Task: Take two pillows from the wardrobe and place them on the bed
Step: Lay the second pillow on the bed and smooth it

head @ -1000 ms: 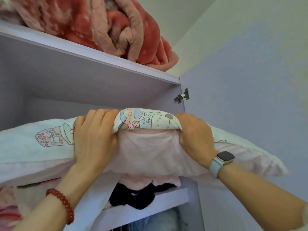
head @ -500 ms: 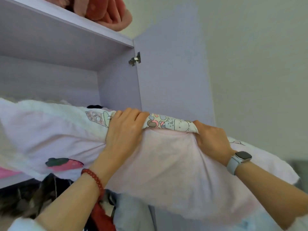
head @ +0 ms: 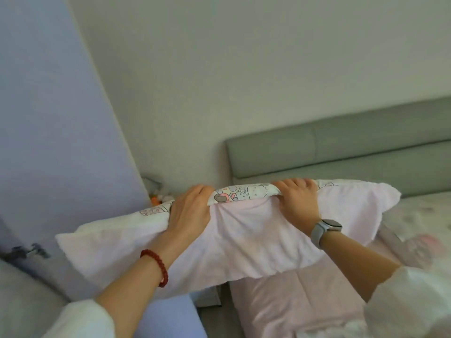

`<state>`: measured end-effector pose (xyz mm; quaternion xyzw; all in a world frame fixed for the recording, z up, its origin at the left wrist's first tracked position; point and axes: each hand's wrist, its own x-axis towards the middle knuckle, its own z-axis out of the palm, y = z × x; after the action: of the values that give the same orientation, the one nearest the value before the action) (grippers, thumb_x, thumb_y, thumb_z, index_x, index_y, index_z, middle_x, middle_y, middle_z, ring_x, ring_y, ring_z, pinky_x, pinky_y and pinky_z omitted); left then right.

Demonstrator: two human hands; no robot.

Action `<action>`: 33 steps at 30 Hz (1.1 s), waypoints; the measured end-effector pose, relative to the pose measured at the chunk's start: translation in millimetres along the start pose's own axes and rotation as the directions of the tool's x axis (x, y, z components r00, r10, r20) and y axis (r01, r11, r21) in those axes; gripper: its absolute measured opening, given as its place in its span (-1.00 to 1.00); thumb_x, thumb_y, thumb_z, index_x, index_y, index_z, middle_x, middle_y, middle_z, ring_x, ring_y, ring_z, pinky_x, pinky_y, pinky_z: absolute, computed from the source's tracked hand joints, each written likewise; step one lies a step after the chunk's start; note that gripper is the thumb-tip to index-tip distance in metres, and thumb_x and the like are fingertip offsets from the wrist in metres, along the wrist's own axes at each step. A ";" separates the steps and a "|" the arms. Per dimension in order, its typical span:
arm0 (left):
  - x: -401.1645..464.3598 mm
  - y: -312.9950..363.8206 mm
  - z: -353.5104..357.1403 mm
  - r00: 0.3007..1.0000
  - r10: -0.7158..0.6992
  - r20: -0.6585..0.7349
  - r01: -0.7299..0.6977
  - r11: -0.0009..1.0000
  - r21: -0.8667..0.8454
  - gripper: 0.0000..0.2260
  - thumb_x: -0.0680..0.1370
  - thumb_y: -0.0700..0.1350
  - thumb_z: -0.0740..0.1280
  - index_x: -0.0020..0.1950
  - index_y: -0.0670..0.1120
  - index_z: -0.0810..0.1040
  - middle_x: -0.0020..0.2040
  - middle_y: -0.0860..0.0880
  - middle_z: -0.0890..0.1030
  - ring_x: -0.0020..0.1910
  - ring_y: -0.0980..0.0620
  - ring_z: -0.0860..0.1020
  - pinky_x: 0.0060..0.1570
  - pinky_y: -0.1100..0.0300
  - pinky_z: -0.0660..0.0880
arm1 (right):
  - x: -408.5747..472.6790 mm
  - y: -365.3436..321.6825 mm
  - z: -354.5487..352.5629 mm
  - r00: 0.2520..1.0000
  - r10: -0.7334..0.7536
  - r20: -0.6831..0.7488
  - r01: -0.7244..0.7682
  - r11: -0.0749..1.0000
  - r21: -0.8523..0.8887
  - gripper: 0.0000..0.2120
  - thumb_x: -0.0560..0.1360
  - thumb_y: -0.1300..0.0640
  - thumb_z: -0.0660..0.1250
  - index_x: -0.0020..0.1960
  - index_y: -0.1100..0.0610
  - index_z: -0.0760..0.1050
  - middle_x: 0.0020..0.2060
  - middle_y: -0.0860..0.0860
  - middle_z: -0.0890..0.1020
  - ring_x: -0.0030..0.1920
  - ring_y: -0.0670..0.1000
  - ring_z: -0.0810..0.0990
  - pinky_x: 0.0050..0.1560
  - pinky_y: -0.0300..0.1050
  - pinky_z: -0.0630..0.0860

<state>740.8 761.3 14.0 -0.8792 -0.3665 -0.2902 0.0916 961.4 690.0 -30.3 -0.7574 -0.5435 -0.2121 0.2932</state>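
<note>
A pale pink pillow (head: 244, 242) with a cartoon print along its top edge hangs in the air in front of me. My left hand (head: 190, 211), with a red bead bracelet on the wrist, grips the top edge left of centre. My right hand (head: 296, 201), with a grey watch on the wrist, grips the same edge right of centre. The pillow's right end reaches over the bed (head: 305, 306), which has a pink sheet. Its left end is near the lilac wardrobe door (head: 53, 132). No second pillow is in view.
A grey padded headboard (head: 341, 147) runs along the pale wall behind the bed. A patterned cover (head: 419, 220) lies on the bed at the right. Small items sit in the gap between wardrobe door and headboard (head: 158, 196). A narrow strip of floor (head: 214, 318) separates wardrobe and bed.
The pillow has come fully out of the wardrobe and swung right toward the bed. The shelves have left the view; the headboard and bed have come in. Both hands keep their grip.
</note>
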 end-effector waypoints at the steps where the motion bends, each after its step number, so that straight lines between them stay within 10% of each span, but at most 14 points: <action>1: 6.5 13.7 20.8 1.000 0.003 0.026 -0.001 0.998 -0.065 -0.76 0.34 -0.42 0.26 -0.08 -0.18 0.52 -0.11 -0.15 0.58 -0.10 -0.19 0.54 -0.30 0.02 0.43 | -10.4 18.1 4.9 0.996 0.084 -0.005 -0.084 0.996 -0.021 -0.77 0.30 0.10 0.20 -0.15 0.06 0.59 -0.28 0.07 0.67 -0.20 0.17 0.62 0.04 0.32 0.43; 5: 28.4 57.3 99.6 0.993 -0.027 0.111 0.058 0.957 -0.285 -0.84 0.46 -0.36 0.20 -0.04 -0.18 0.49 -0.03 -0.15 0.55 -0.01 -0.20 0.49 -0.23 0.01 0.38 | -43.9 70.0 20.2 0.918 0.395 -0.021 -0.396 0.918 -0.021 -0.69 0.42 0.09 0.11 0.05 0.08 0.55 0.05 0.21 0.60 0.15 0.25 0.51 0.19 0.47 0.22; 11: 70.3 91.5 197.3 0.977 -0.059 0.204 0.145 0.886 -0.441 -0.86 0.49 -0.35 0.17 -0.05 -0.22 0.50 -0.02 -0.20 0.56 -0.02 -0.21 0.50 -0.20 0.06 0.34 | -65.7 101.5 62.7 0.697 0.697 0.168 -0.712 0.645 0.277 -0.45 0.53 0.19 0.22 0.44 0.17 0.07 0.47 0.25 -0.01 0.48 0.21 -0.07 0.45 0.09 -0.03; 21: 174.3 99.3 312.8 0.974 0.086 0.211 0.050 0.824 -0.564 -0.78 0.43 -0.37 0.23 0.04 -0.19 0.50 0.02 -0.15 0.56 0.02 -0.18 0.46 -0.17 0.00 0.38 | 44.0 161.3 148.5 0.440 0.864 0.245 -0.812 0.266 0.520 -0.58 0.60 0.11 0.06 0.43 0.17 0.13 0.44 0.10 0.24 0.43 0.08 0.20 0.40 -0.05 0.16; 27: 144.1 108.0 416.6 0.490 0.393 0.778 -0.127 0.915 -0.382 -0.72 0.56 -0.07 0.18 0.27 -0.05 0.39 0.26 -0.10 0.46 0.23 -0.14 0.37 0.12 -0.01 0.41 | 6.7 179.1 227.4 0.144 0.959 0.244 -0.925 0.043 0.377 -0.63 0.56 0.23 0.07 0.36 0.20 0.24 0.36 0.18 0.34 0.28 0.15 0.39 0.14 -0.09 0.36; 33: 133.7 81.4 495.1 0.434 0.307 0.847 -0.038 0.945 -0.324 -0.65 0.56 -0.05 0.17 0.34 -0.07 0.34 0.32 -0.13 0.42 0.27 -0.14 0.39 0.19 -0.08 0.41 | -65.9 183.7 282.7 -0.115 0.922 0.370 -0.954 -0.206 0.216 -0.61 0.55 0.25 0.08 0.37 0.20 0.22 0.35 0.24 0.32 0.26 0.20 0.38 0.19 -0.01 0.36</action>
<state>1092.3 967.4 -308.0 -0.9369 -0.2264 0.1782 -0.1981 1115.2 791.1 -320.3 -0.8262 0.1661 0.2314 0.4860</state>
